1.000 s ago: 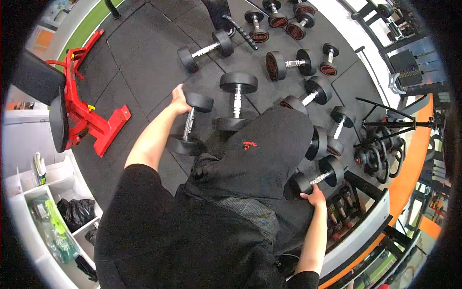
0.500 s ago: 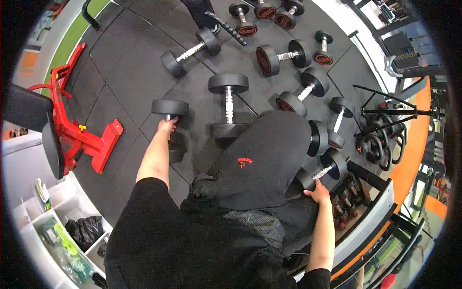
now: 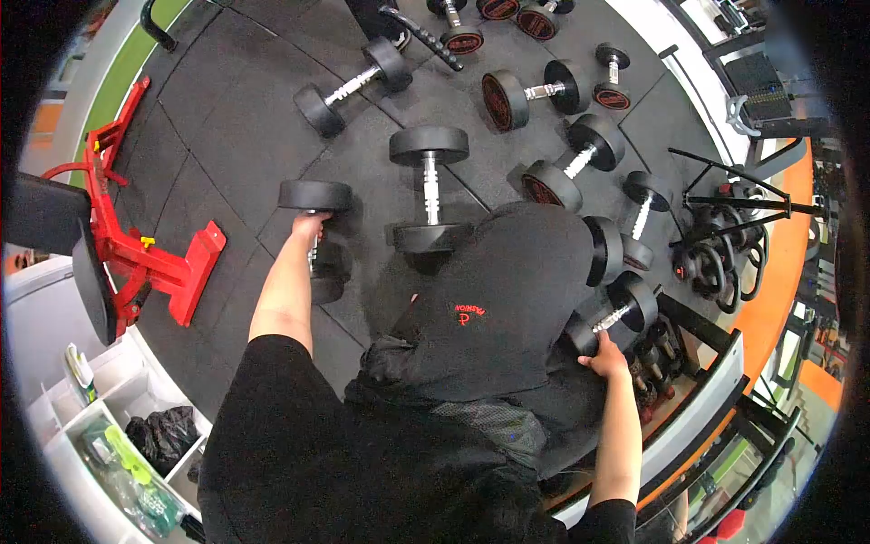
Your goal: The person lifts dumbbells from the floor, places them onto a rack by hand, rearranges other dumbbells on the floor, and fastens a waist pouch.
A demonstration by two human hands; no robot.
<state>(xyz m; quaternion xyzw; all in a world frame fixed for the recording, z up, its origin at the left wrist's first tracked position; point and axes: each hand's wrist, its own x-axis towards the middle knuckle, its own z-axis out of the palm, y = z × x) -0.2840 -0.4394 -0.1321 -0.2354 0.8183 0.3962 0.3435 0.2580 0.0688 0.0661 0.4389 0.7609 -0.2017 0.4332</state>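
My left hand (image 3: 310, 227) reaches down at the left with its fingers curled round the handle of a black dumbbell, just under its far head (image 3: 315, 196). Part of the silver handle and the near head show beside my wrist. Beside my bent right leg, my right hand (image 3: 605, 356) touches the handle area of another dumbbell (image 3: 637, 301); its thumb and index finger are spread, the other fingers hidden. Between the hands stands a large dumbbell (image 3: 430, 186) with a chrome handle, its near head partly behind my black-clad knee (image 3: 535, 263).
Several more dumbbells (image 3: 551, 183) lie on the black mat floor ahead. A red metal frame (image 3: 186, 272) stands left, above white bins (image 3: 118, 394). At right are a low rack (image 3: 707, 385) holding small dumbbells and a black stand with kettlebells (image 3: 716, 245).
The view has shifted slightly. My left hand has moved a little forward, closer to the dumbbell's far head, and more of its handle shows. My right hand stays by its dumbbell.
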